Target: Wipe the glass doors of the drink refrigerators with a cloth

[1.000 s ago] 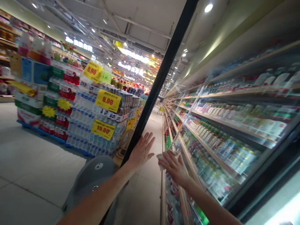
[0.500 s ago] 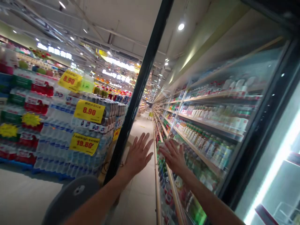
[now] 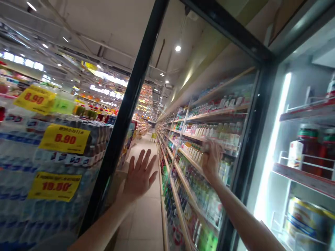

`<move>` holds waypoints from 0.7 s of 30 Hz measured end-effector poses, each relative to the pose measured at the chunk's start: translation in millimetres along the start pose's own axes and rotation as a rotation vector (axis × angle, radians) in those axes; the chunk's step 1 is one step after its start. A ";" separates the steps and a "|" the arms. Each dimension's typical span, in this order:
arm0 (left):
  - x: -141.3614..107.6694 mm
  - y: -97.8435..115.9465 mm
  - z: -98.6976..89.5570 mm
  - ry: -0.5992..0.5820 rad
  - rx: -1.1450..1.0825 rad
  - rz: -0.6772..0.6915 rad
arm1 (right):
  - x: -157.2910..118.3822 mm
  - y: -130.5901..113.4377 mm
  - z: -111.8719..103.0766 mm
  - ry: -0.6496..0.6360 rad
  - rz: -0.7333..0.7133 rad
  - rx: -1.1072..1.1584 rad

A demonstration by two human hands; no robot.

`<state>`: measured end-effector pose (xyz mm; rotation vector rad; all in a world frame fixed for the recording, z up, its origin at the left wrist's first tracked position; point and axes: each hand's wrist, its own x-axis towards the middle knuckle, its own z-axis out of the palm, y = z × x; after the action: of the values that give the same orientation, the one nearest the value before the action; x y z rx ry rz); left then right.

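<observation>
A glass door (image 3: pixel 172 104) with a dark frame stands swung out in front of me. My left hand (image 3: pixel 138 177) is raised with its palm to the pane and its fingers spread; it holds nothing. Higher and to the right, my right hand (image 3: pixel 213 160) is at the pane, with fingers bent and smeared by motion. A pale crumpled wad (image 3: pixel 206 145), perhaps a cloth or tissue, shows at its fingertips, mostly hidden by the hand.
On the right, the lit cooler (image 3: pixel 272 139) holds dark bottles (image 3: pixel 311 150) and cans (image 3: pixel 303 216). Stacked water packs (image 3: pixel 52 167) with yellow price signs (image 3: pixel 64 138) stand left. Beyond the pane, an aisle floor (image 3: pixel 146 212) runs beside drink shelves (image 3: pixel 193 160).
My right hand has moved up and right across the pane, away from my left. The view has turned right, showing more of the cooler. My left hand stays spread.
</observation>
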<state>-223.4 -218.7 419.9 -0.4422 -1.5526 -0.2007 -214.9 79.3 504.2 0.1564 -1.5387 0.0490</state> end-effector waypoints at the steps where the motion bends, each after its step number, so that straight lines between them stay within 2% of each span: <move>1: -0.8 -1.1 -0.1 0.001 0.002 0.011 | -2.8 -13.7 1.9 -0.098 -0.227 0.013; 2: -1.7 -2.2 -0.5 0.002 0.003 0.021 | -3.5 -21.1 2.7 -0.164 -0.396 0.018; 3: -2.1 -3.4 -1.2 -0.001 0.002 0.028 | -1.6 -21.0 2.4 -0.191 -0.471 0.015; 4: -1.3 -4.5 -2.1 -0.004 -0.001 0.033 | 3.1 -13.6 1.2 -0.174 -0.452 0.005; 5: 1.6 -5.2 -3.1 -0.005 -0.005 0.038 | 10.4 -0.5 -0.5 -0.116 -0.340 -0.012; 8: 28.1 -5.4 -5.0 0.011 -0.028 0.058 | 41.7 44.5 -4.1 0.113 0.230 -0.056; 9: 42.8 -4.8 -4.8 0.017 -0.035 0.061 | 51.7 51.6 -4.0 0.161 0.367 -0.053; 10: 58.9 -4.0 -4.2 0.027 -0.040 0.061 | 59.3 51.4 -3.0 0.187 0.436 -0.041; 11: 75.1 -3.0 -3.4 0.039 -0.040 0.054 | 63.9 44.1 -1.5 0.193 0.427 -0.023; 12: 90.0 -2.0 -2.5 0.052 -0.034 0.043 | 65.0 30.8 0.4 0.179 0.343 -0.003; 15: 117.0 0.6 -1.0 0.086 -0.006 0.014 | 54.0 -17.0 4.6 0.024 -0.168 0.038; 16: 119.6 1.1 -1.2 0.092 0.003 0.013 | 49.4 -25.4 4.0 -0.047 -0.336 0.040; 17: 119.8 1.3 -1.8 0.087 0.007 0.016 | 46.1 -26.1 1.8 -0.104 -0.444 0.035; 18: 118.6 1.4 -2.7 0.081 0.008 0.020 | 45.0 -18.6 -1.9 -0.135 -0.473 0.023; 19: 116.7 1.5 -3.8 0.071 0.007 0.023 | 46.2 -3.9 -6.7 -0.132 -0.407 0.001; 20: 114.9 1.7 -4.8 0.060 0.006 0.024 | 49.8 15.8 -11.8 -0.099 -0.253 -0.029; 21: 113.5 2.0 -5.6 0.049 0.006 0.023 | 54.9 37.5 -16.5 -0.050 -0.041 -0.064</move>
<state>-214.9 -202.0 532.0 -0.4474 -1.4991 -0.1879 -201.6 114.9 561.3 0.1392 -1.5844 -0.0367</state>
